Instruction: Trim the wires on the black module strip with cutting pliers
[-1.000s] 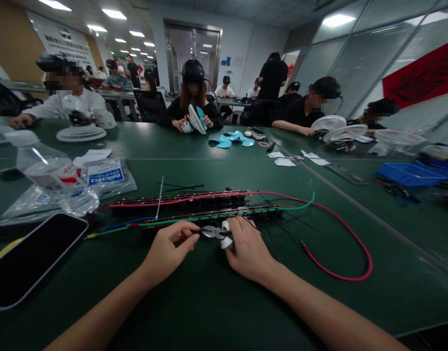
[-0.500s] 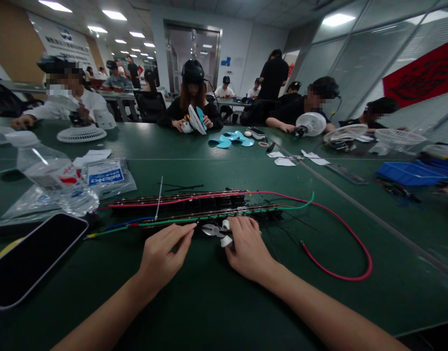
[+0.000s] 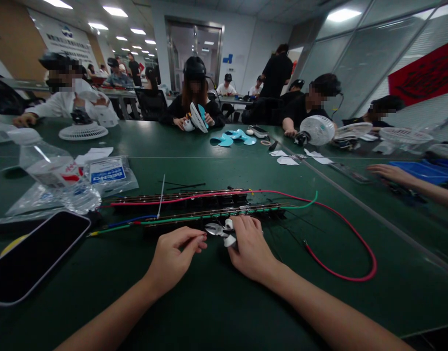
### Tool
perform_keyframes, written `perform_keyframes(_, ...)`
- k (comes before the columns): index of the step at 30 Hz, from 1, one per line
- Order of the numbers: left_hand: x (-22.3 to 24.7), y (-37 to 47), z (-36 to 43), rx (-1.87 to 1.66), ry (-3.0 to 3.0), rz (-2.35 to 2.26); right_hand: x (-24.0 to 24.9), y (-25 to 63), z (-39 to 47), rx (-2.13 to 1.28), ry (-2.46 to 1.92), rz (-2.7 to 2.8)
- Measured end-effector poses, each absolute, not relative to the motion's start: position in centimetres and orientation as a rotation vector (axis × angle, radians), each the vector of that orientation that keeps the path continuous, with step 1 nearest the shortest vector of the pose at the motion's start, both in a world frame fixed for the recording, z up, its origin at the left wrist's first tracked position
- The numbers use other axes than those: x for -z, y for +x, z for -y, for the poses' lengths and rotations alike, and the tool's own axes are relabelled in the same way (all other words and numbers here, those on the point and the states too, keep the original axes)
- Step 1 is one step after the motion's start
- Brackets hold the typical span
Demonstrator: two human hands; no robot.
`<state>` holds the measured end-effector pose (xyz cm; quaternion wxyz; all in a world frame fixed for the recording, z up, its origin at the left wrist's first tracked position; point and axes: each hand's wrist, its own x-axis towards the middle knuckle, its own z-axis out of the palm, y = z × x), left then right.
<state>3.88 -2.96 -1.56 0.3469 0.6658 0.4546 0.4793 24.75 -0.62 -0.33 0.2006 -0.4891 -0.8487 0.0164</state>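
The cutters (image 3: 214, 229) are in the right hand's (image 3: 250, 246) grip, mid-bench (image 3: 224, 302), near side of the green wire (image 3: 300, 206). The left hand's (image 3: 176, 253) grip is narrow beside them, contents unclear. A red wire (image 3: 372, 265) loops right.

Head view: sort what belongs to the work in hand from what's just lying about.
Likely part of the work:
diagonal cutters, in the right hand
two wired black strips
green wire
red cable
white cable tie

Likely just lying about:
smartphone
clear plastic bottle
clear bag with blue-and-white label
light-blue fan blades
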Motion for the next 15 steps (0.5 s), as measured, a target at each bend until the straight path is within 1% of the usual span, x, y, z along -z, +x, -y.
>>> perform_keyframes(15,1.8,3.78,2.82,-1.192,1.664,-1.145,0.0,24.63,0.7,-0.076,-1.276,2.422)
